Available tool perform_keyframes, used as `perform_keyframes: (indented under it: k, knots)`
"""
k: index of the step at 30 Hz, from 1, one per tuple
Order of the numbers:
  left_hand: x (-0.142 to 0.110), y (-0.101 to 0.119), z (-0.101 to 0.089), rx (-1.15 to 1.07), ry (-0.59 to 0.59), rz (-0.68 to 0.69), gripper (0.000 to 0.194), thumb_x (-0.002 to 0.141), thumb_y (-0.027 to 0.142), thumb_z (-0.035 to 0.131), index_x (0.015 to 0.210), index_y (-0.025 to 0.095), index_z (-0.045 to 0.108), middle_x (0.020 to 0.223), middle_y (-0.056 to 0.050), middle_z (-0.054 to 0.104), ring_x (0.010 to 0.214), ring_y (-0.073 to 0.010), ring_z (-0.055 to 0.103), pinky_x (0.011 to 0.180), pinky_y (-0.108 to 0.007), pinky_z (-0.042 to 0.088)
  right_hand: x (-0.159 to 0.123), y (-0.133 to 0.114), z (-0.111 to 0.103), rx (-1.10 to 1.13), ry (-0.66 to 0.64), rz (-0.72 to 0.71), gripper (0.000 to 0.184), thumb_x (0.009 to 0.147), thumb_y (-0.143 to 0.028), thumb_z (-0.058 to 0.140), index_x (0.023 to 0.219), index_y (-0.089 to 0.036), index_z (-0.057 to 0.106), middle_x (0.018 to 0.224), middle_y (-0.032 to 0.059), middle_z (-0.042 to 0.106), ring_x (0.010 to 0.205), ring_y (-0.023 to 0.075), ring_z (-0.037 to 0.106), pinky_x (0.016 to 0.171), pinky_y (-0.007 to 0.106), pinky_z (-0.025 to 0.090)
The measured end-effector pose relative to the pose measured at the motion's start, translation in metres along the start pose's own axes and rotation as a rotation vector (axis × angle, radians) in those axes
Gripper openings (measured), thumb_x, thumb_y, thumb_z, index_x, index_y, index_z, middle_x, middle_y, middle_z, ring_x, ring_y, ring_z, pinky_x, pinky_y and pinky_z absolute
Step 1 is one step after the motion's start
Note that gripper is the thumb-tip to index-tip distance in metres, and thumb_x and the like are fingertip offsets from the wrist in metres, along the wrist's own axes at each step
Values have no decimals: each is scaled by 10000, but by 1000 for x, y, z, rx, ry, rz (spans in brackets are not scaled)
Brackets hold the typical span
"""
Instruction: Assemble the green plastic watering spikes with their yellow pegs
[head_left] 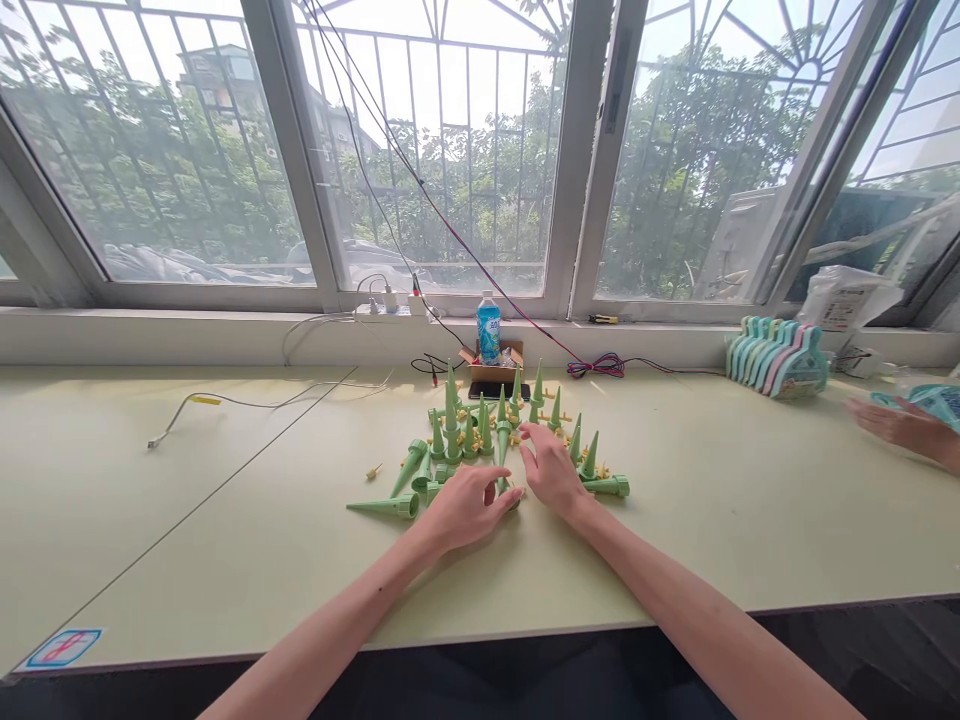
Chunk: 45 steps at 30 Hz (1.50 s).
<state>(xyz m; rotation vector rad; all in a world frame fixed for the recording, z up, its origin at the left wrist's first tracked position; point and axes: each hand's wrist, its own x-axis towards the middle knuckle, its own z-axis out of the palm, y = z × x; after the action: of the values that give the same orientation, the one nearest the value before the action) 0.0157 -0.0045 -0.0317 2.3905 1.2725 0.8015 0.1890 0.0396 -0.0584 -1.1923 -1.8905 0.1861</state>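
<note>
Green plastic plant watering spikes and small yellow valve pieces crowd the middle of the table. My left hand point(469, 505) grips the lower part of an upright green watering spike point(503, 445) between thumb and fingers. Just right of that spike is my right hand point(553, 472), its thumb and forefinger apart with nothing visible between them. More upright spikes point(451, 425) stand behind my hands. One spike point(384, 507) lies on its side left of my left hand, and another point(607, 486) lies beside my right wrist. A loose yellow valve point(373, 471) sits apart at the left.
A blue-labelled bottle point(488, 330) stands in a small cardboard box point(517, 352) behind the spikes, near a dark phone point(487, 391). Cables point(596, 366) run along the back. Pastel hangers point(780, 357) stand at right, where another person's hand point(907, 425) touches a blue packet.
</note>
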Motion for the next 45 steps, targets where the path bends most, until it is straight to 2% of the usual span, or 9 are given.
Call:
perform_keyframes:
  k: [5,10,19,26,38,45]
  knots:
    - [1,-1,0,15,57,6,404,897,471,475,998,159,710,613,-20,596,584,-164,528,617,-263,397,0,3,1,-56,-126,5,356,902,-143,421,1240,-129,532,1226,146,578,1054,243,586,855,344,471]
    - [1,-2,0,16,94,16,372,916,435,437,898,164,691,612,-15,571,572,-150,490,586,-254,373,0,6,3,-98,-181,6,357,903,-137,437,1236,-148,565,1221,143,593,1027,237,600,843,336,474]
    - [2,0,-2,36,65,34,347,925,404,438,816,169,669,628,-16,576,574,-147,485,589,-248,362,-1,6,3,-140,-234,33,338,887,-101,426,1180,-146,586,1161,149,585,979,237,604,801,323,469]
    - [1,-2,0,19,79,29,344,925,399,434,809,168,661,636,-18,577,581,-146,483,598,-252,359,-2,3,0,-133,-253,55,293,868,-75,453,1112,-150,597,1080,135,575,932,226,598,775,311,460]
    - [1,-2,1,42,75,34,326,939,381,426,834,169,650,623,0,553,577,-137,465,598,-247,357,0,-5,-6,-142,-328,95,140,894,-171,508,980,-173,619,973,81,528,824,183,561,734,286,429]
    - [2,-3,1,36,88,29,318,939,386,430,848,169,643,601,10,533,555,-132,448,588,-246,358,-1,0,-2,-40,-236,67,103,875,-171,525,840,-174,622,865,45,506,722,153,526,715,292,433]
